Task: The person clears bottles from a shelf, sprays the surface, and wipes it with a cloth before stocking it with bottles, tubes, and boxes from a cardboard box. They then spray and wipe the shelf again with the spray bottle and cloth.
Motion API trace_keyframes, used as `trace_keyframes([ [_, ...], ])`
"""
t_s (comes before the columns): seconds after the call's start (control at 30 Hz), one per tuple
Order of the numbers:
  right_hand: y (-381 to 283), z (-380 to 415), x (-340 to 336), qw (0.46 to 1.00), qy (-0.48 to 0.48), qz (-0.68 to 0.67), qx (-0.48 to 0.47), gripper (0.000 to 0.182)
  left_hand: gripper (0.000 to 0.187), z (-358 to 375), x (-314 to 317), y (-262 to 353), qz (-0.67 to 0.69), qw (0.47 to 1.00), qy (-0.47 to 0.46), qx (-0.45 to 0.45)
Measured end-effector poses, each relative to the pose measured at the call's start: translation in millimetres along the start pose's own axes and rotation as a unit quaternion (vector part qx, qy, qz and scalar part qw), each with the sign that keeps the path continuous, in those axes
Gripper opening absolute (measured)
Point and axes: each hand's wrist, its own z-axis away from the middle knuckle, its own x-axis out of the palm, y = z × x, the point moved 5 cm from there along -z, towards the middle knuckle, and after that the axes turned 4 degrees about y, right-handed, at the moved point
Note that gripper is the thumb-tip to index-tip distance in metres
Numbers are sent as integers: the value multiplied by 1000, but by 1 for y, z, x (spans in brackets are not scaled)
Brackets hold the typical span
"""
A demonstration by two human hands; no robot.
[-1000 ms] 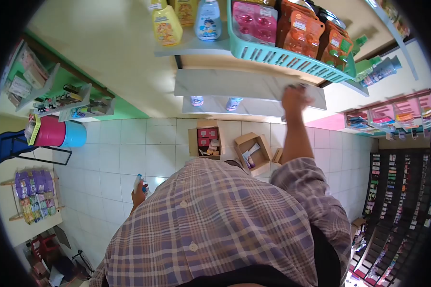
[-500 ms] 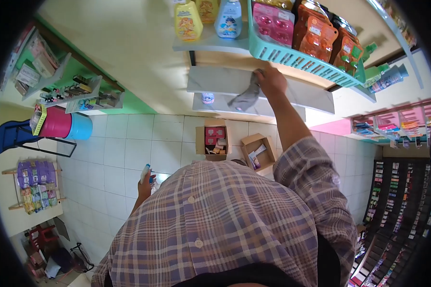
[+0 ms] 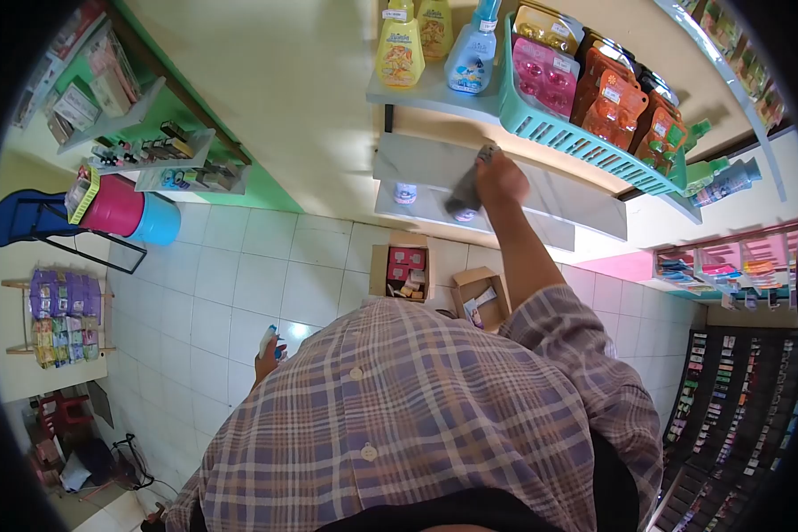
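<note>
My right hand is closed on a grey cloth, which hangs over the front of the grey marbled shelf. The cloth is blurred. On the lower shelf stands a small white and purple container, and a second one is partly covered by the cloth. Low at my left side, my left hand is wrapped round a small clear bottle with a blue top. Part of that hand and bottle is hidden by my shirt.
Above the marbled shelf, a teal basket of packaged goods stands beside yellow bottles and a blue bottle. Two open cardboard boxes sit on the tiled floor. A blue chair and pink bucket are at left.
My right hand has moved slightly down and the cloth has swung with it, partly uncovering a second container. The view has shifted a little. My left hand still holds the bottle.
</note>
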Motion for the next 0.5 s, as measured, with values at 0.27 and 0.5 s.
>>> trace_keyframes([
  [0.27, -109, 1, 35, 993, -29, -114, -12, 31, 56, 1, 20, 13, -29, 999, -26, -22],
  [0.5, -64, -22, 2, 975, 211, -61, -14, 13, 59, 26, 30, 32, -25, 999, -32, -17],
])
